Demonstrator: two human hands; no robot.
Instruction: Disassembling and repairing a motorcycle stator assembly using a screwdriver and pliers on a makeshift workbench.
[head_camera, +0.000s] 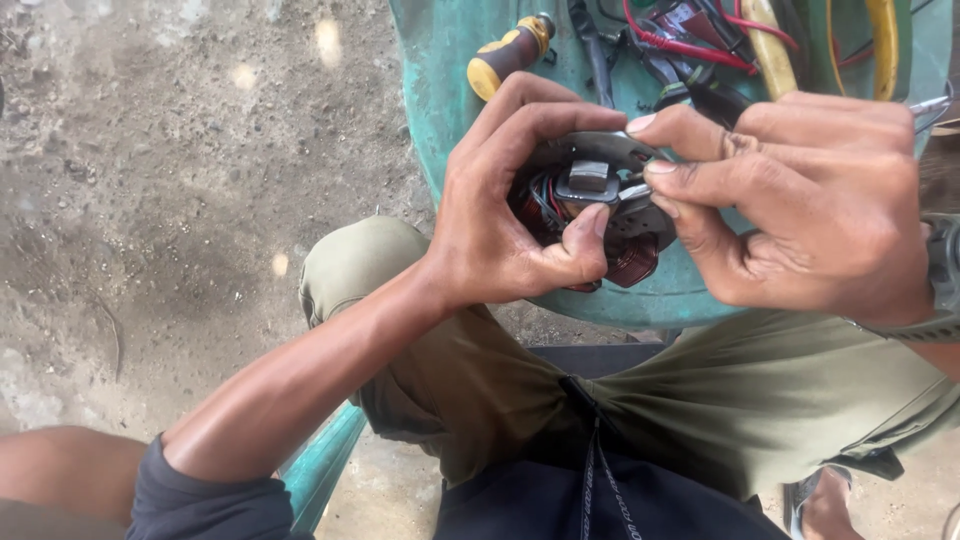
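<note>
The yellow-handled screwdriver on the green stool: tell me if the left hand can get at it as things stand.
Probably not at once: the left hand is wrapped around the motor stator. The screwdriver lies uncovered just above it on the green stool, so only the grip hinders.

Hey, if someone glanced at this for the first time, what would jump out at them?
Both hands, left hand and right hand, grip a round metal stator with dark copper coils at centre frame. Behind it, at the top, a green stool carries a yellow-handled screwdriver and red wires. Bare dirt ground fills the left.
</note>
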